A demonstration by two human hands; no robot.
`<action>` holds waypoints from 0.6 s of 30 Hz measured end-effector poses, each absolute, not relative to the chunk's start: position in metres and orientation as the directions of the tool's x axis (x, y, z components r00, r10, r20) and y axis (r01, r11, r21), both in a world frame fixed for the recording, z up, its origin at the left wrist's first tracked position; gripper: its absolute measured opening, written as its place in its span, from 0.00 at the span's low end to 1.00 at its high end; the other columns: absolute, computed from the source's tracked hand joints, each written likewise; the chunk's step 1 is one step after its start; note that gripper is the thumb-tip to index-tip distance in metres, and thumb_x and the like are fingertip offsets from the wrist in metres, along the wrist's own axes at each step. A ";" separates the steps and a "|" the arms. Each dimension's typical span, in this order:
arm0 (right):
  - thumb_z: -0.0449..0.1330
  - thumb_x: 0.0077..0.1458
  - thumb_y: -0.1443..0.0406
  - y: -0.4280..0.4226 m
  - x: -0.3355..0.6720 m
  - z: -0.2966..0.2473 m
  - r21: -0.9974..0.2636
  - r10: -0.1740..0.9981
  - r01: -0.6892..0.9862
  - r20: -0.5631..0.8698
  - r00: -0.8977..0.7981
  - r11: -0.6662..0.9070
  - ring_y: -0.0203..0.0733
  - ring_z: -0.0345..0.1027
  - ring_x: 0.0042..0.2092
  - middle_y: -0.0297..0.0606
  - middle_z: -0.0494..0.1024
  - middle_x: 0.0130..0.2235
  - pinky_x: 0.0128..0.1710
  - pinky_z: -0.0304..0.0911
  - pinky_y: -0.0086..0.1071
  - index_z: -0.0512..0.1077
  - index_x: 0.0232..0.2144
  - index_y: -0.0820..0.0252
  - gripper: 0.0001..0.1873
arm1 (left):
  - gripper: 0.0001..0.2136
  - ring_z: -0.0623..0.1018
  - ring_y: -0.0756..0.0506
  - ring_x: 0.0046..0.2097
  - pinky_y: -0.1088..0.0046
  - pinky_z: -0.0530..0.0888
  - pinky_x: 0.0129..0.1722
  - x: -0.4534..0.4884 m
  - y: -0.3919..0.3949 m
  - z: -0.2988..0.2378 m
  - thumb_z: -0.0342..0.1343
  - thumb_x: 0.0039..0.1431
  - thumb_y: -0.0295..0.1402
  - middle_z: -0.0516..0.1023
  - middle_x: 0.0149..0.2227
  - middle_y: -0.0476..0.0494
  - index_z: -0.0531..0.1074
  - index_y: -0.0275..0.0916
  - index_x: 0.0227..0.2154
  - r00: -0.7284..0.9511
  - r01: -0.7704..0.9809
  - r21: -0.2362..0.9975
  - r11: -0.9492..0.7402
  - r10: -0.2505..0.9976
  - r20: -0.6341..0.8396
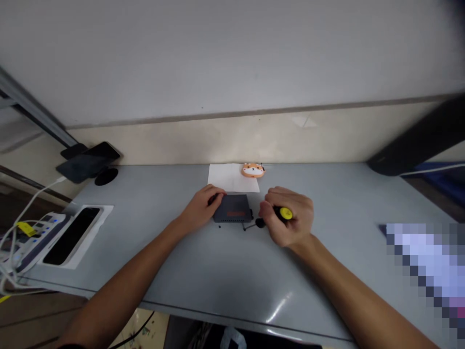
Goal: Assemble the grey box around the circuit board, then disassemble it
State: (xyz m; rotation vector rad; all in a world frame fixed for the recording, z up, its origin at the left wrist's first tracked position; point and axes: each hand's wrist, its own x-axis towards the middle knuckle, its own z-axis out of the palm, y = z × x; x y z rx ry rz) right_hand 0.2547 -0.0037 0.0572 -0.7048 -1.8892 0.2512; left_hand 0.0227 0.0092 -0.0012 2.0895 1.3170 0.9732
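Note:
A small dark grey box (232, 208) with a row of holes along its near edge and a reddish label lies on the grey table. My left hand (203, 206) is closed on its left side, with the thumb on top. My right hand (290, 215) is wrapped round a screwdriver (286, 213) with a black and yellow handle. Its thin shaft points left, and the tip is close to the box's near right corner. Whether the tip touches the box I cannot tell. A tiny dark piece (219, 227) lies just in front of the box.
Behind the box are white paper (227, 178) and an orange animal-faced case (253, 170). A phone (72, 236), a power strip (45, 237) with cables and a device on a stand (89, 162) occupy the left. A black cylinder (417, 138) stands at the right; a blurred-out object (428, 261) is nearer.

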 end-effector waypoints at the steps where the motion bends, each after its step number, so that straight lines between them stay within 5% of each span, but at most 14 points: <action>1: 0.55 0.57 0.69 -0.005 0.253 0.057 -0.492 0.589 0.348 0.760 -0.274 0.798 0.35 0.50 0.20 0.30 0.58 0.16 0.23 0.47 0.34 0.60 0.16 0.56 0.19 | 0.11 0.77 0.46 0.47 0.66 0.73 0.49 0.023 0.009 -0.001 0.48 0.73 0.33 0.78 0.44 0.43 0.76 0.41 0.45 0.281 0.566 0.711 -0.418 0.908 0.310; 14: 0.58 0.58 0.72 -0.017 0.236 0.044 -0.542 0.575 0.199 0.732 -0.366 0.817 0.36 0.61 0.23 0.31 0.70 0.21 0.25 0.54 0.33 0.71 0.24 0.56 0.12 | 0.12 0.77 0.46 0.48 0.66 0.74 0.51 0.024 0.004 0.003 0.46 0.73 0.32 0.76 0.47 0.43 0.74 0.42 0.49 0.333 0.575 0.682 -0.452 0.891 0.309; 18: 0.57 0.62 0.68 -0.011 0.244 0.044 -0.703 0.746 0.250 0.636 -0.196 0.666 0.37 0.63 0.24 0.33 0.72 0.23 0.26 0.57 0.33 0.73 0.23 0.55 0.15 | 0.12 0.76 0.45 0.49 0.65 0.73 0.52 0.022 0.003 0.010 0.47 0.73 0.32 0.75 0.48 0.42 0.75 0.43 0.48 0.337 0.575 0.650 -0.497 0.868 0.366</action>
